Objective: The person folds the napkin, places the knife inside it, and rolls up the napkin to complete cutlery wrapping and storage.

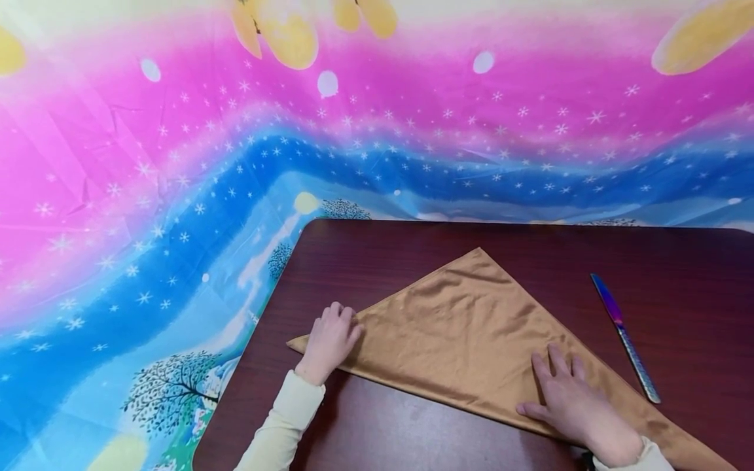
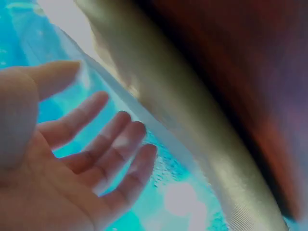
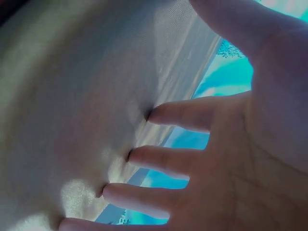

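A gold-brown satin cloth napkin (image 1: 453,327) lies folded into a large triangle on the dark red-brown table, its peak towards the far edge. Over its left part, close to the pointed left corner, is my left hand (image 1: 331,337); in the left wrist view its fingers (image 2: 130,139) are loosely bent beside the cloth (image 2: 192,120) and grip nothing. My right hand (image 1: 568,396) is spread on the right part of the napkin. In the right wrist view its fingertips (image 3: 137,155) press into the fabric (image 3: 77,120), making small dents.
A knife (image 1: 626,337) with a rainbow-sheen blade and patterned handle lies to the right of the napkin. The table (image 1: 377,248) has a rounded far left corner. Behind and left of it hangs a pink and blue snowflake-printed cloth (image 1: 194,163).
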The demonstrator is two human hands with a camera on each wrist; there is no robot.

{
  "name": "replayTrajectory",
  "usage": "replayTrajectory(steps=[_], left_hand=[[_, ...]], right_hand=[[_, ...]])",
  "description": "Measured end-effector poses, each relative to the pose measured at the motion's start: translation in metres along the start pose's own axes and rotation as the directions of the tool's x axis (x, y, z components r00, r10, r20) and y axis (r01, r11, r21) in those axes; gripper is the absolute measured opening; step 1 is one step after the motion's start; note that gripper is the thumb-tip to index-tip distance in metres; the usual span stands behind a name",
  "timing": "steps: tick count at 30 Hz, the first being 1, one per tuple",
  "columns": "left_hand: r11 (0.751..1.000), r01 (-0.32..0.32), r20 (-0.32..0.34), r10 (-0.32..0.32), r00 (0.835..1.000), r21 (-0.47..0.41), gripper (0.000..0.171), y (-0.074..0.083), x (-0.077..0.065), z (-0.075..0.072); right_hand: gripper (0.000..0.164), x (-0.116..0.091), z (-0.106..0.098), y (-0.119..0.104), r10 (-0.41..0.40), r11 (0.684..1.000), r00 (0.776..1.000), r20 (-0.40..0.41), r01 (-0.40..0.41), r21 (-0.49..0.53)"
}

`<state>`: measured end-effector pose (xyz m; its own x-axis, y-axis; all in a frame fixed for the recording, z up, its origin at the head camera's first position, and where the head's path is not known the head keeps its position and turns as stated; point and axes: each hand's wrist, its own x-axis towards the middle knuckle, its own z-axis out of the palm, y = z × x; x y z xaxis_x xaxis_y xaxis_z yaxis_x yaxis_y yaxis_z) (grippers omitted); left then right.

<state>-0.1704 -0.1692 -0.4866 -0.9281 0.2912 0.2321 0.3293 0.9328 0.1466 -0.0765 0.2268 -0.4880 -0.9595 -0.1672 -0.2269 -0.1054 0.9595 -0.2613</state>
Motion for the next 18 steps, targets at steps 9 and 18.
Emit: replayTrajectory(steps=[9, 18], left_hand=[[0.998, -0.021, 0.170, 0.032, 0.985, -0.067, 0.060, 0.015, -0.037, -0.009], [0.993, 0.104, 0.258, -0.089, 0.962, -0.046, 0.069, 0.008, -0.051, -0.007]], right_hand=[[0.097, -0.002, 0.000, -0.005, 0.008, 1.000, 1.000, 0.017, -0.008, -0.006], [0.108, -0.007, 0.003, -0.006, 0.019, 1.000, 0.998, 0.061, -0.020, 0.023]])
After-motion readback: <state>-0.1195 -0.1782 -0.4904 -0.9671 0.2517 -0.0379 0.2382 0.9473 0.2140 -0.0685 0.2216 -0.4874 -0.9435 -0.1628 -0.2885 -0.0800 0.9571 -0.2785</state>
